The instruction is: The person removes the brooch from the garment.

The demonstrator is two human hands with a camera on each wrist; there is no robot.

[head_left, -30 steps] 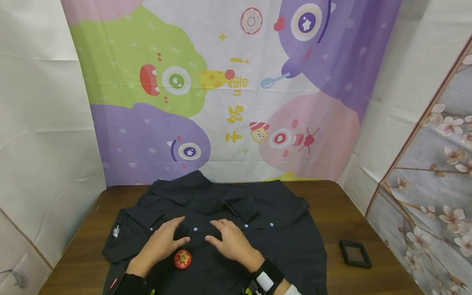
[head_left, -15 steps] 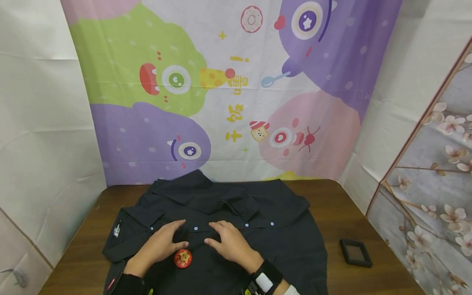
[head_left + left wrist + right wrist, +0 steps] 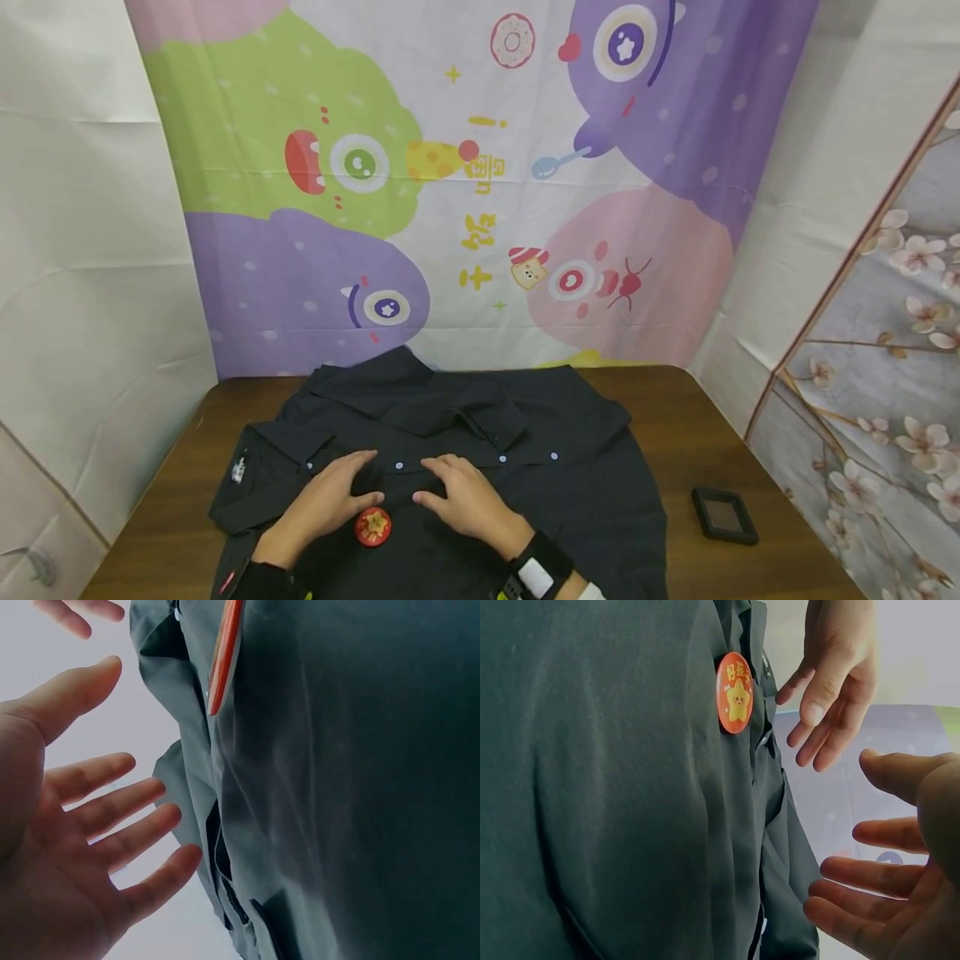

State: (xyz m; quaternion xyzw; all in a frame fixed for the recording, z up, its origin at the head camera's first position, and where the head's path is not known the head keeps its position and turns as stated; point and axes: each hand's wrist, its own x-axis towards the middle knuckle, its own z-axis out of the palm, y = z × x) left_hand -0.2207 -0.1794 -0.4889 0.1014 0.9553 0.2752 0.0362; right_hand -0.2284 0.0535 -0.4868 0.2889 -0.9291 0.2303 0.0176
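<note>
2 hands apart, empty: left hand (image 3: 326, 498) and right hand (image 3: 471, 500) flank the badge (image 3: 373, 527); we judge it steady because the shirt (image 3: 581, 512) beneath lies spread out.

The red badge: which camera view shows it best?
The right wrist view: the red badge appears large, its star and lettering clear. The head view shows it smaller; the left wrist view, nearly edge-on and cut off.

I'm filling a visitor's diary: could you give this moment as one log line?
left hand: holding nothing; right hand: holding nothing; red badge: on dark shirt; black frame: on wooden table
</note>
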